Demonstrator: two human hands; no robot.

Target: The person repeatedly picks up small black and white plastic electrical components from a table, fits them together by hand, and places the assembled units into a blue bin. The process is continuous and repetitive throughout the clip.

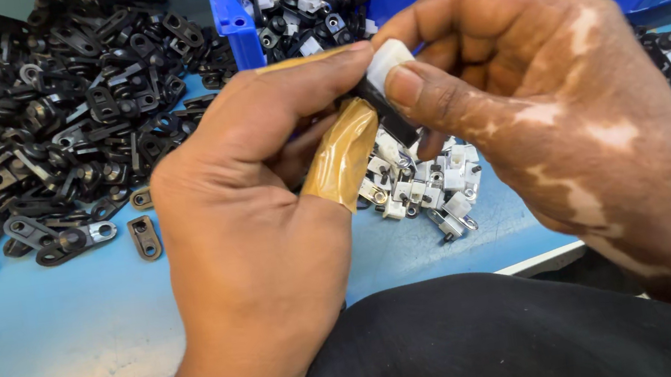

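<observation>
Both hands meet above the near edge of the blue bench. The left hand (253, 217), its thumb wrapped in tan tape, and the right hand (547, 91) pinch together a small black plastic bracket with a white plastic clip (384, 87). Beneath them lies a small heap of white clips (430, 185); a pile of black flat brackets (42, 123) spreads toward the far left corner.

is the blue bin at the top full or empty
Partly filled: the blue bin holds a heap of black and white parts; how deep is hidden.
</observation>
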